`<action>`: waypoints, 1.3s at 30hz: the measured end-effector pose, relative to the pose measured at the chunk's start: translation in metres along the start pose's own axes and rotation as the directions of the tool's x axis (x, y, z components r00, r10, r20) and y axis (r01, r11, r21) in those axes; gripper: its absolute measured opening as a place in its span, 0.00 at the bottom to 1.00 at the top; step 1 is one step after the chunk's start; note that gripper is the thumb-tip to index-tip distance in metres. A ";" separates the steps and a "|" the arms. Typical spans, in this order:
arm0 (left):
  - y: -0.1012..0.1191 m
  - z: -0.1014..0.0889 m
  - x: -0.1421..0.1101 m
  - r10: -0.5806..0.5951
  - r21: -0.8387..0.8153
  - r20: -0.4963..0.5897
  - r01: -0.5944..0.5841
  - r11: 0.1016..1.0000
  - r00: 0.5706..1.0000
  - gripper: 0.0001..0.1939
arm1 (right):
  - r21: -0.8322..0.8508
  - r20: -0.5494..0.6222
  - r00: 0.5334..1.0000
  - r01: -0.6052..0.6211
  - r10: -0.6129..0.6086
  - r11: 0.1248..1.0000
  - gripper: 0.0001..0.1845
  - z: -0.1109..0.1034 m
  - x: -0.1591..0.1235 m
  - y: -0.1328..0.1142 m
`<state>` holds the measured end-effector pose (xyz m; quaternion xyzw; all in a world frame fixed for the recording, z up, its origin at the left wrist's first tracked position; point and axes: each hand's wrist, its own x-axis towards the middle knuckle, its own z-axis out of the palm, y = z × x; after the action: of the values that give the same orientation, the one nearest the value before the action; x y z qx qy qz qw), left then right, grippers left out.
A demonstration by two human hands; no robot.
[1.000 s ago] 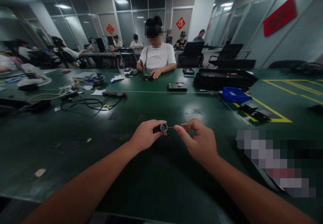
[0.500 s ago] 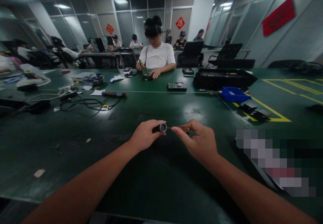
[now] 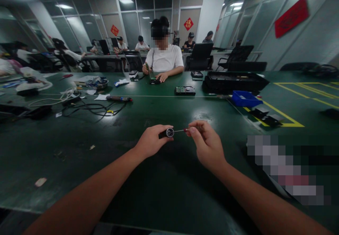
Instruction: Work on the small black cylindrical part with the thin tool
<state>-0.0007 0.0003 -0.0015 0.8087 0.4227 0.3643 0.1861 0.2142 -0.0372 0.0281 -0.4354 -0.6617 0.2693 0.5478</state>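
Observation:
Between the thumb and fingers of my left hand (image 3: 152, 140) is a small black cylinder (image 3: 169, 133) with a silvery ring at its end, facing right and toward me. My right hand (image 3: 208, 141) is closed around the handle of a screwdriver (image 3: 182, 130), whose thin metal shaft points left. Its tip reaches the ringed end of the cylinder; whether it sits inside or only touches the rim I cannot tell. Most of the handle is hidden by my fingers. Both hands are raised over the green table (image 3: 148, 199).
Across the table a person (image 3: 164, 60) works on a small board. A hard drive (image 3: 185, 90), a black case (image 3: 234, 83) and a blue bin (image 3: 246, 99) lie ahead. Cables (image 3: 92, 109) and a power-screwdriver-like tool (image 3: 119, 99) are at left. A blurred-out object lies at right.
My right fingers have shifted back along the screwdriver and opened somewhat, so more of its shaft and red collar shows. My left hand and the cylinder have barely moved.

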 end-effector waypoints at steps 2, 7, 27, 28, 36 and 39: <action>-0.001 -0.001 0.001 0.014 0.011 -0.012 -0.014 1.000 1.000 0.20 | 0.137 -0.053 0.994 -0.092 0.100 0.986 0.12 0.004 0.003 0.008; -0.003 -0.003 0.003 0.099 0.056 0.002 -0.099 0.994 0.995 0.20 | 0.487 -0.037 0.926 -0.312 0.376 0.816 0.16 0.004 0.016 0.026; 0.002 -0.002 0.001 -0.018 0.064 0.013 0.017 0.998 1.000 0.21 | 0.037 -0.128 0.988 -0.078 0.082 0.996 0.13 0.000 0.008 0.008; 0.003 -0.002 0.001 -0.013 0.064 0.015 0.012 0.998 1.000 0.21 | 0.031 -0.120 0.990 -0.077 0.080 0.997 0.13 0.001 0.007 0.009; 0.005 -0.002 0.000 -0.025 0.058 0.020 0.024 0.998 0.999 0.21 | -0.164 -0.069 0.997 0.011 -0.023 0.986 0.12 -0.002 0.006 0.001; 0.003 -0.001 0.000 -0.022 0.044 0.017 0.021 0.999 1.000 0.21 | -0.340 -0.056 0.993 0.080 -0.105 0.937 0.16 -0.005 0.005 -0.002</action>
<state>0.0002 -0.0014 0.0008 0.8113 0.4375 0.3456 0.1759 0.2186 -0.0344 0.0340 -0.5008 -0.6970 0.1099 0.5013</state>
